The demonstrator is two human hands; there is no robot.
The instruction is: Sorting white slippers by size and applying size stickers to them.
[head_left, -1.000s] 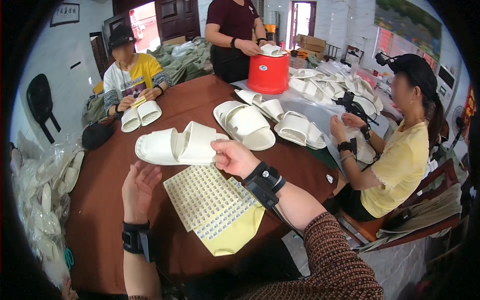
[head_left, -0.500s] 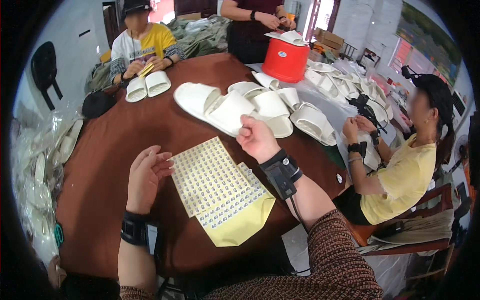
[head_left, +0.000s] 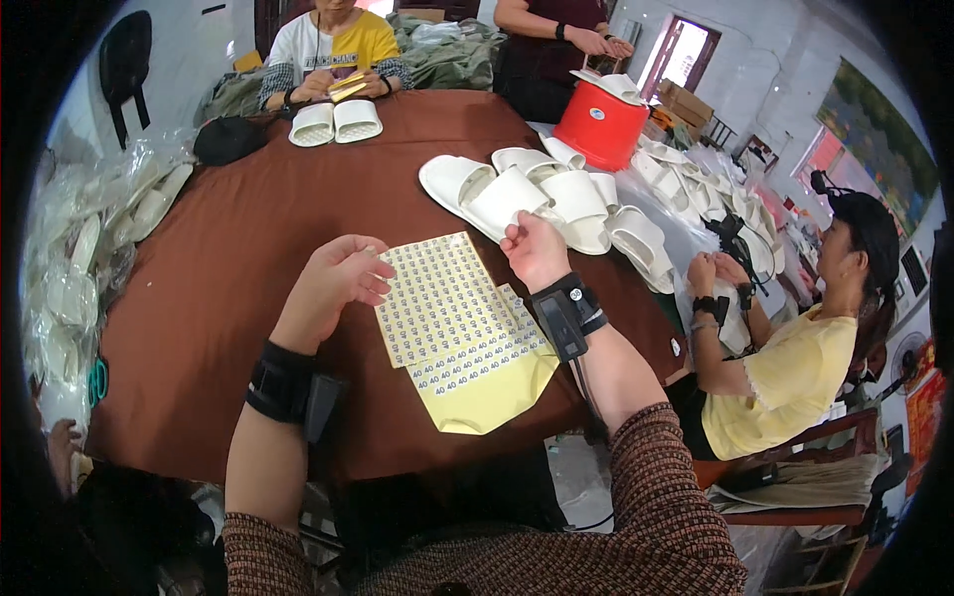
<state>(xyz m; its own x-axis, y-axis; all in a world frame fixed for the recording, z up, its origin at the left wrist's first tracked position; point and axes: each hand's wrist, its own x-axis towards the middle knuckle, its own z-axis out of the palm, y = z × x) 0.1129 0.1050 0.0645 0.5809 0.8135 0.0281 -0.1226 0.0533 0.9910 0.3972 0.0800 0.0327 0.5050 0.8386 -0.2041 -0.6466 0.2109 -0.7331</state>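
Note:
Two overlapping sticker sheets, a yellowish one with rows of small printed labels and one with a bare yellow backing, lie on the brown-covered table. My left hand hovers at the upper left edge of the top sheet, fingers loosely bent and apart; I cannot tell whether the fingertips touch it. Beyond the sheets' right edge, my right hand is closed, thumb against curled fingers. It overlaps the near side of a white slipper in the pile, and anything in its pinch is hidden. Both wrists wear black bands with small devices.
More white slippers lie to the right. A red bucket with slippers on top stands behind. A person across the table handles yellow sheets by a slipper pair. Bagged slippers line the left edge. Another person sits at right.
My view has shifted, so the table sits higher and further right. My left hand has come up toward the sheet's upper corner. My right hand stays by the slippers.

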